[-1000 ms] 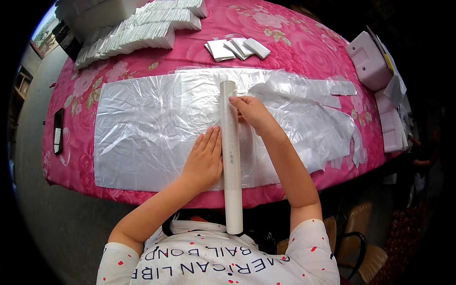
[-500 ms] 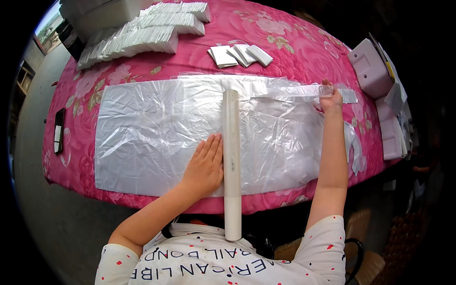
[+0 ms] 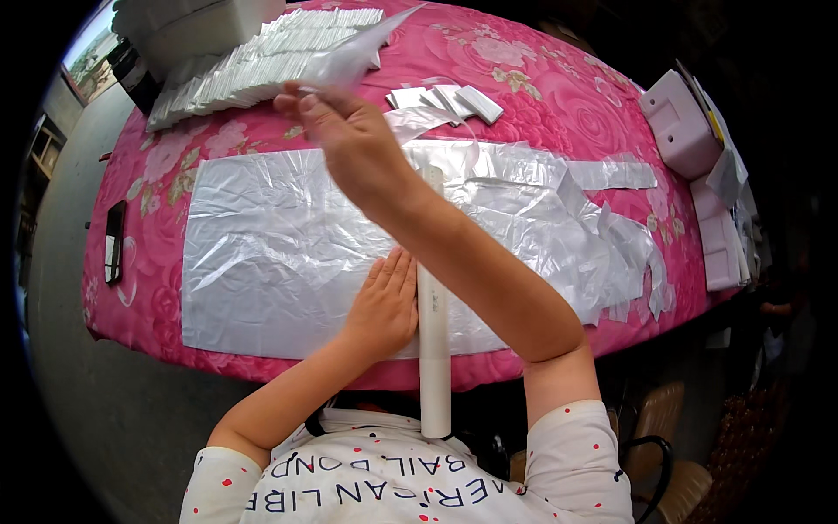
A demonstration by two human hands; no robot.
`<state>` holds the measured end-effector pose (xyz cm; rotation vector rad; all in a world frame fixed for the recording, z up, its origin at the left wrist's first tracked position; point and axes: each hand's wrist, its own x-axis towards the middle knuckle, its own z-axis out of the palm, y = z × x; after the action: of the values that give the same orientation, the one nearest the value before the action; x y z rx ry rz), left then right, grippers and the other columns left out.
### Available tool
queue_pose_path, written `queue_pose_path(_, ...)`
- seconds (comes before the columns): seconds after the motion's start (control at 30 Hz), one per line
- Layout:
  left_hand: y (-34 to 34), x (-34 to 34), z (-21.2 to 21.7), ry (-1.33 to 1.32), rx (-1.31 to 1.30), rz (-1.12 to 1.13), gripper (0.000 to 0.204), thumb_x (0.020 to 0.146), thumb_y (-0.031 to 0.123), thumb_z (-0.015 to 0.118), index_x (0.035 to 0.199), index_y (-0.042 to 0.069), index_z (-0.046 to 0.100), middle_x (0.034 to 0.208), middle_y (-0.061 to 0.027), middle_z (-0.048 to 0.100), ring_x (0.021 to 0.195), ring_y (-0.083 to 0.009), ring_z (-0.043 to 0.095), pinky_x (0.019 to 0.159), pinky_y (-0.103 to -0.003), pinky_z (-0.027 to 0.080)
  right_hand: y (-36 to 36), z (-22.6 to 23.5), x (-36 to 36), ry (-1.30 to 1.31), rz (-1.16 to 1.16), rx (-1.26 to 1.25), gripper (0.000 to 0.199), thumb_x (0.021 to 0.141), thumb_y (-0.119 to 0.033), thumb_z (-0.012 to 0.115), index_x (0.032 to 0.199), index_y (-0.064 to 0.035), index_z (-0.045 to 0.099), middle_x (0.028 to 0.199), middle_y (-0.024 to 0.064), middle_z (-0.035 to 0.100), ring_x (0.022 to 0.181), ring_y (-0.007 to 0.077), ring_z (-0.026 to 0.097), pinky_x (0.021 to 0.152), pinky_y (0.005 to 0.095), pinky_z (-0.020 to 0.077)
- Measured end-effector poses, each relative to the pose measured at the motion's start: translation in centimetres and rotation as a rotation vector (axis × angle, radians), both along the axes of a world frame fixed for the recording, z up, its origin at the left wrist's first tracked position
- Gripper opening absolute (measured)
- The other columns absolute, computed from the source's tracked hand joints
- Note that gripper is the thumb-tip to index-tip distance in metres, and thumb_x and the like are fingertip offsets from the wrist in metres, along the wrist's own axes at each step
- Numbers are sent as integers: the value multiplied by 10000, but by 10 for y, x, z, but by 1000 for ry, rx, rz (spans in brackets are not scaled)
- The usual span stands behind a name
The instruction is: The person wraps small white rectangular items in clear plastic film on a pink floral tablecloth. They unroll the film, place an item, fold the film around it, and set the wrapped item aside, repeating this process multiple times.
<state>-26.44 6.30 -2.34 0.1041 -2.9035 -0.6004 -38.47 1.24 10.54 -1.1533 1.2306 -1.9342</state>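
Note:
My left hand lies flat, fingers stretched, on a stack of clear plastic sheets. Its side rests against a long white tube that lies across the stack and reaches past the table's near edge. My right hand is raised above the far part of the sheets, with its forearm crossing over the tube. Its fingers are closed on a strip of clear plastic, blurred by motion, which flares up toward the far side. To the right of the tube the sheets are crumpled, with ragged ends.
Folded white packets lie beyond the sheets, and long rows of packets stand at the far left beside a white box. A phone rests at the left edge. Pale foam boxes line the right edge of the pink floral tablecloth.
My right hand has swung from the far right, across the tube, to the upper left, pulling the plastic strip with it. My left hand stays beside the tube.

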Motion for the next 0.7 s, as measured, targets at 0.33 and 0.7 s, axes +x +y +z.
queue_pose_path(0.33,7,-11,-26,194,-29,35,523,847,161,440,1300,-88,363,1372,-233,352,1303,-351,314,1063,-470,233,-83,-116,156,582,123,405,299,849,-164,522,1061,46,509,975,219,566,1000,393,505,875,427,408)
queue_pose_path(0.7,-57,-6,25,293,1053,171,357,892,68,426,1244,15,444,1321,-123,427,1236,-227,395,1027,-354,308,149,-58,47,965,-241,343,363,757,-90,639,1110,-39,575,1233,129,517,1200,320,439,974,415,380)
